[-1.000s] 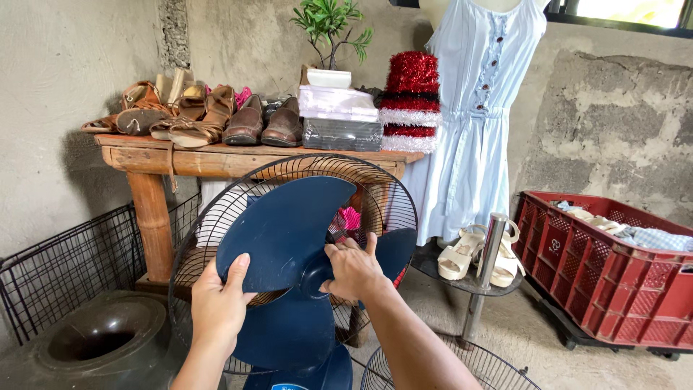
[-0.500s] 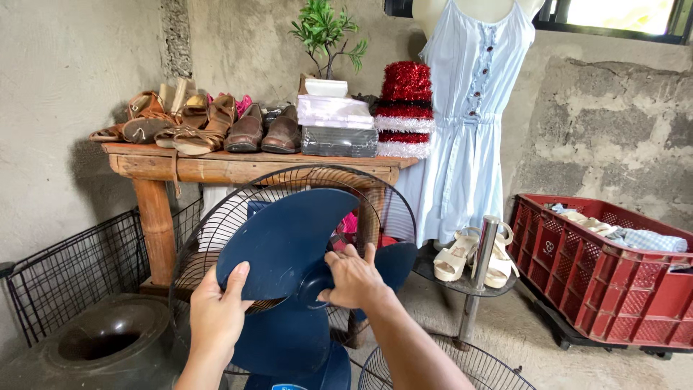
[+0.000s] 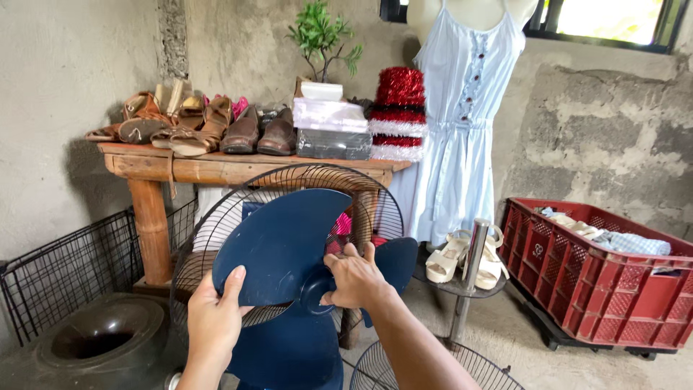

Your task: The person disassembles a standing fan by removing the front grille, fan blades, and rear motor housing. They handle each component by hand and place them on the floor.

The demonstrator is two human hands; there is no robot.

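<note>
Close in, the left hand (image 3: 214,318) clasps the lower edge of the dark blue fan blade (image 3: 289,249), thumb over its front face. Right hand (image 3: 354,278) closes on the blade's central hub (image 3: 315,289), fingers wrapped round it. Blade sits against the round wire fan guard (image 3: 216,217), hub roughly at the cage's middle. Judgement: keep the blade square to the guard, steady it with the left, work only the hub with the right. Beyond: wooden table (image 3: 216,170) of shoes (image 3: 242,133), pale blue dress (image 3: 462,115), red crate (image 3: 599,289).
</note>
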